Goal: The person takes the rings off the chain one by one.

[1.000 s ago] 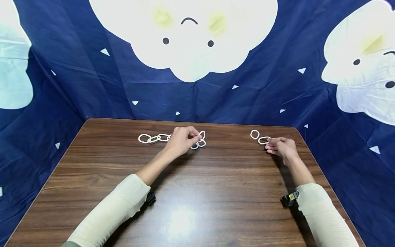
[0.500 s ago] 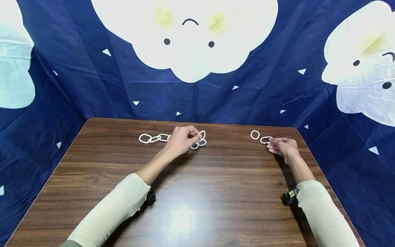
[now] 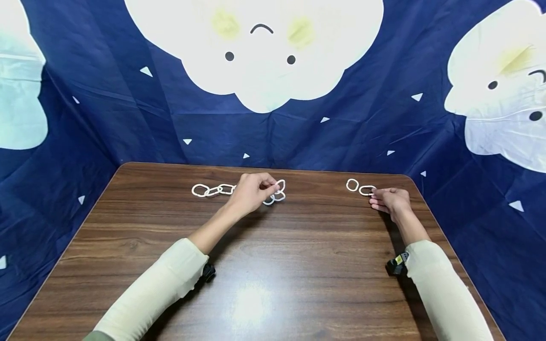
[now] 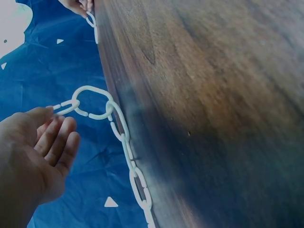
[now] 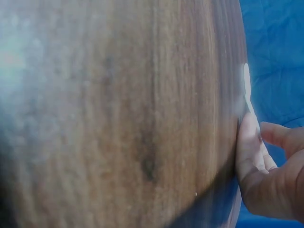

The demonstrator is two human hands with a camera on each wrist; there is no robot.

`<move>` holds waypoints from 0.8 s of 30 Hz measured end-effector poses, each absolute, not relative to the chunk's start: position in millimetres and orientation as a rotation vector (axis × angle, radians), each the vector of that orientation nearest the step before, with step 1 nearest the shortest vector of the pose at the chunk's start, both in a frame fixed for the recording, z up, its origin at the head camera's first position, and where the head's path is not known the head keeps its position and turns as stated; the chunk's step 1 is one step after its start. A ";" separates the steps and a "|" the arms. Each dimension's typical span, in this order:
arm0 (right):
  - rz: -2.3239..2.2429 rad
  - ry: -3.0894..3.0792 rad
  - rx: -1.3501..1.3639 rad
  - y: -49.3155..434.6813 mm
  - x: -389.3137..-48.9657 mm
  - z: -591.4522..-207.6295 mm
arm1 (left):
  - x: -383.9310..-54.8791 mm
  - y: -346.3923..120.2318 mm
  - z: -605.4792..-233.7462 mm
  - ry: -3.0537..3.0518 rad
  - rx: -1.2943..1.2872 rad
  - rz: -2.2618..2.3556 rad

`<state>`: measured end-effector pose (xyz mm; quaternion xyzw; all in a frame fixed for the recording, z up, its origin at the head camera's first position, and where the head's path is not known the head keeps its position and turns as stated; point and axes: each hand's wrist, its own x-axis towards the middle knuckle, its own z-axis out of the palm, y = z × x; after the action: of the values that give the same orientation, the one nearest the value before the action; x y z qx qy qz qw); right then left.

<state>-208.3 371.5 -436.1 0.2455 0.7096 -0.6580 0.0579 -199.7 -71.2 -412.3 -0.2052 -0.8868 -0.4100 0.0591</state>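
Note:
A chain of white plastic links [image 3: 200,195] lies along the far part of the table, partly hidden behind my left hand [image 3: 250,193]. Thumb and fingertips of that hand pinch one link near the chain's right end. In the left wrist view the held link is raised, and the linked chain [image 4: 134,185] trails away from it. Far to the right, my right hand [image 3: 392,201] pinches a single white link [image 3: 362,194] by its right end, close over the wood. A loose white link [image 3: 347,185] lies just beyond it to the left.
The brown wooden table [image 3: 273,255] has its back edge close behind the links. A dark blue curtain [image 3: 149,128] with white clouds hangs behind and at both sides. Light glares on the table's near middle.
My right hand has shifted the link slightly to the right, and a little more space shows between it and the loose link. The left hand stays in place on the chain.

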 end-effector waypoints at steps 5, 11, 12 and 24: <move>-1.980 2.144 0.800 373.8 -213.0 -437.5 | -199.9 -70.4 -411.6 -2.680 -0.628 -1.233; -1.991 2.136 0.836 375.2 -214.2 -437.8 | -199.2 -69.7 -411.4 -2.678 -0.630 -1.243; -1.987 2.141 0.838 375.3 -214.2 -437.7 | -199.2 -69.7 -411.5 -2.677 -0.632 -1.245; -1.969 2.165 0.833 372.4 -214.0 -439.1 | -199.8 -69.5 -413.2 -2.666 -0.631 -1.239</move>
<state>-214.0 372.4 -439.1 0.2733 0.7107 -0.6464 0.0498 -199.8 -69.5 -413.2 -0.2093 -0.8846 -0.4113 0.0674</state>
